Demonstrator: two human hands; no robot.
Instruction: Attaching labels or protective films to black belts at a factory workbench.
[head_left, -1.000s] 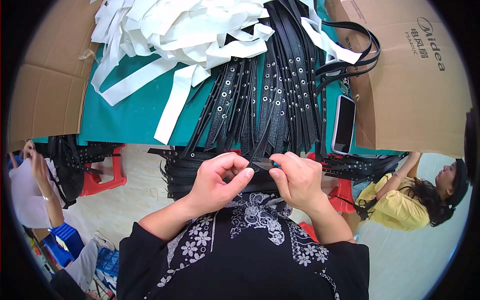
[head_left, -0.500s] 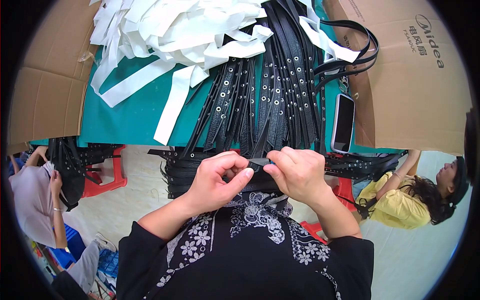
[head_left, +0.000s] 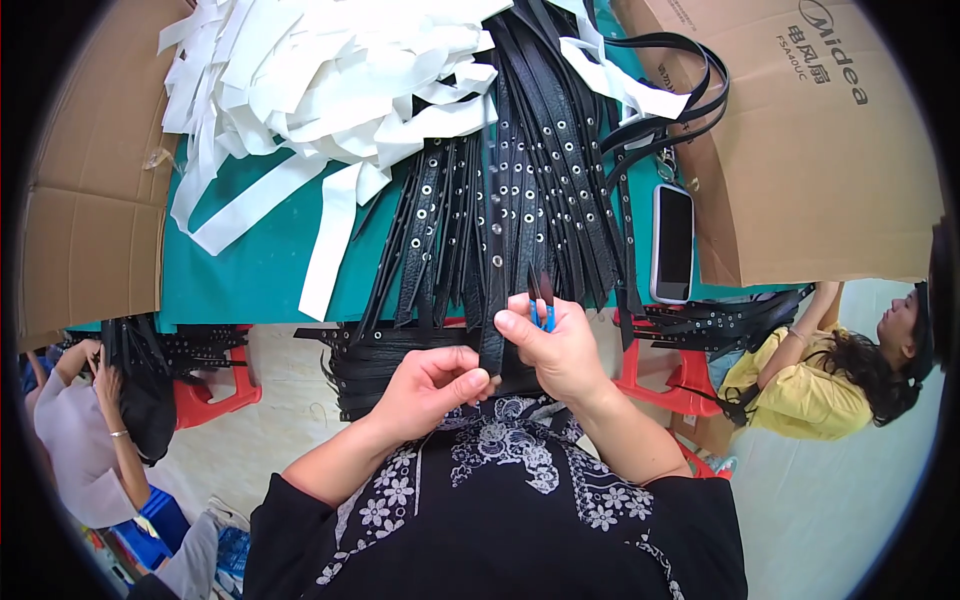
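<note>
My left hand [head_left: 428, 392] is closed, pinching the lower end of a black leather strap [head_left: 497, 262] with metal eyelets. The strap runs up from my fingers over the table edge onto the other straps. My right hand [head_left: 562, 352] is closed round small blue-handled snips [head_left: 541, 316], their dark blades pointing away from me. Its thumb lies beside the strap; whether they touch I cannot tell. Beyond my hands, a thick bundle of black eyelet straps [head_left: 572, 200] fans toward me across the green tabletop [head_left: 245, 290]. More black straps [head_left: 372, 372] lie below the table edge, near my lap.
White fabric strips [head_left: 330, 75] are heaped at the far left. A phone [head_left: 673, 245] lies by the right cardboard box [head_left: 810, 190]; another box [head_left: 88, 200] stands left. People in yellow [head_left: 800, 390] and pale clothing [head_left: 85, 440] sit at the sides, near red stools [head_left: 215, 402].
My hands have moved apart and slightly nearer to me. A strap now stretches up from my left hand, and the snips in my right hand now point away from me.
</note>
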